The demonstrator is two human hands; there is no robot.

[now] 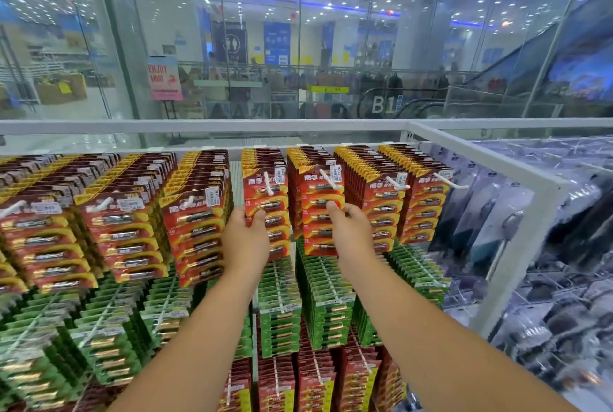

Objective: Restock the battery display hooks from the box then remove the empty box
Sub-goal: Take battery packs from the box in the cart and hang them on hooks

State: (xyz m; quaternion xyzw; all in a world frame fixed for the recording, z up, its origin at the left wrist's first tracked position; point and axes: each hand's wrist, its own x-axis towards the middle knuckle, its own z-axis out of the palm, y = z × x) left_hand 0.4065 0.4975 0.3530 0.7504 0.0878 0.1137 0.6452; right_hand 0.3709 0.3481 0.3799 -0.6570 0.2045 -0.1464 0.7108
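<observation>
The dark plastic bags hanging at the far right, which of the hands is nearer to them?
Right. The right hand is beside the red battery packs toward the bags; the left hand is farther away.

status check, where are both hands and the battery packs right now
Left hand grips red battery packs on one top-row hook. Right hand holds the next stack. Box not in view. Nothing blocking.

Left hand point(245, 239) and right hand point(351, 229) each hold red battery packs point(265, 199).
</observation>
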